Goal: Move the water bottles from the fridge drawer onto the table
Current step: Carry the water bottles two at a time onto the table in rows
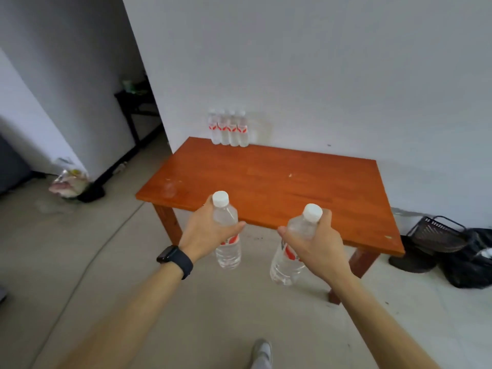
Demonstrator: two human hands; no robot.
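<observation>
Orange-brown wooden surface (279,182) against a pale wall, on a grey concrete floor (80,262). At its far left corner, four water bottles (228,130) upright in a tight row, touching the wall. Red-and-white labels, writing too blurred to read. Left hand (209,231) wrapped round a fifth bottle (226,233), right hand (316,241) gripping a sixth bottle (292,249), both held short of the near edge. White caps. Black watch (175,261) on left wrist.

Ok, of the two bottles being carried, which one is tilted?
The bottle in the right hand, bottle, leans with its cap toward the right; the bottle in the left hand, bottle, hangs nearly upright.
</observation>
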